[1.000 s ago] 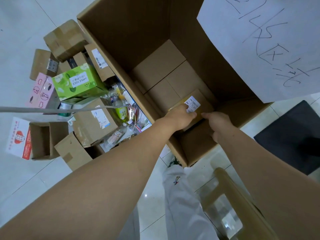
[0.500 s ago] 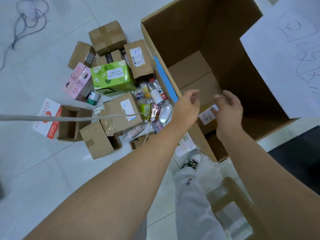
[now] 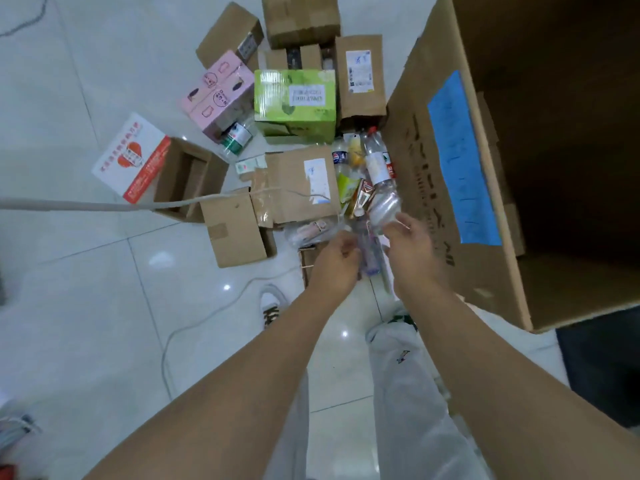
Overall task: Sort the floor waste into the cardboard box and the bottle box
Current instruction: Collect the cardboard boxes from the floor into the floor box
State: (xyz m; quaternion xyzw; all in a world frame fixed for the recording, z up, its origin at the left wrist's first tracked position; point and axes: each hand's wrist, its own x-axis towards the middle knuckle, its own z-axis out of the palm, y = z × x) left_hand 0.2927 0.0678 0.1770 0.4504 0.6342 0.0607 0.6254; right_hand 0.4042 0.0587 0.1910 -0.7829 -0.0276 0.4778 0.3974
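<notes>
The big box [image 3: 429, 202] stands on the right, open at the top, one outer wall facing the pile; it is stiff corrugated board and looks too bulky to shift, so carry things to it; no bottle box shows in this view. Left of it the cartons [image 3: 232, 230] lie scattered on the floor [image 3: 86, 306], from the far edge down towards your feet; most look empty and light, but some flaps hang loose, so take each by two opposite walls, not by a flap. The green carton [image 3: 294, 98] is film-wrapped and probably slick; it may hold some weight, so lift it from below with both hands. The parcel [image 3: 298, 181] in the middle is crumpled and taped; it will likely flex, so grip it at a firm corner. A cable [image 3: 104, 205] crosses the view from the left towards it; mind it as you lift. Between the parcel and the big box lie the bottles [image 3: 363, 157], heaped together; they look thin, light and smooth, apt to roll and dent; take each round the body. The clear bottle [image 3: 382, 206] lies nearest you. Your right hand [image 3: 412, 247] is over its near end, fingers spread and loose, not closed round it; your left hand [image 3: 337, 258] is just beside, fingers curled; blur hides whether they grasp anything.
</notes>
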